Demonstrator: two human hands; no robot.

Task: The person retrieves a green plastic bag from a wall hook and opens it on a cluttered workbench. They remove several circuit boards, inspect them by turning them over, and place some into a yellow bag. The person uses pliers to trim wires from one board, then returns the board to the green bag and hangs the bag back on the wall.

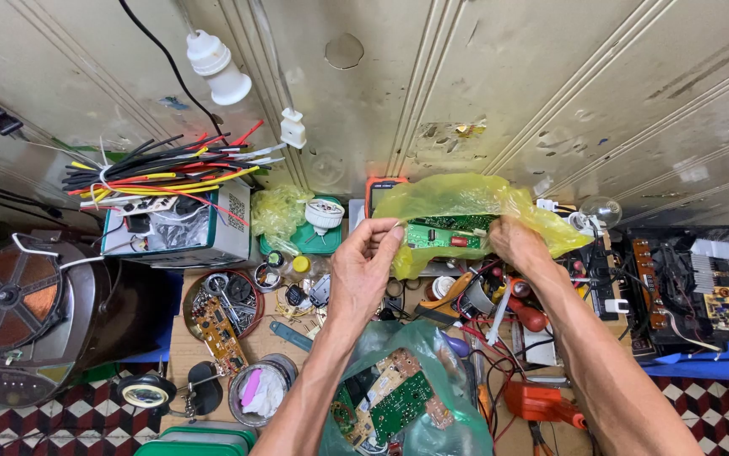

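Note:
My left hand [363, 266] and my right hand [518, 243] hold up a thin yellow plastic bag [457, 203] between them, above the cluttered bench. Each hand pinches one side of the bag near its lower edge. A green circuit board [442, 233] shows through the plastic inside it. Below my forearms lies a bluish clear bag [419, 355] holding several more circuit boards [394, 397].
A box with a bundle of coloured wires [170, 173] stands at the left, beside a copper induction coil unit [10, 295]. Round tins of parts [221, 304], a magnifier [146, 393], an orange tool [542, 401] and an open black device [693, 287] crowd the bench.

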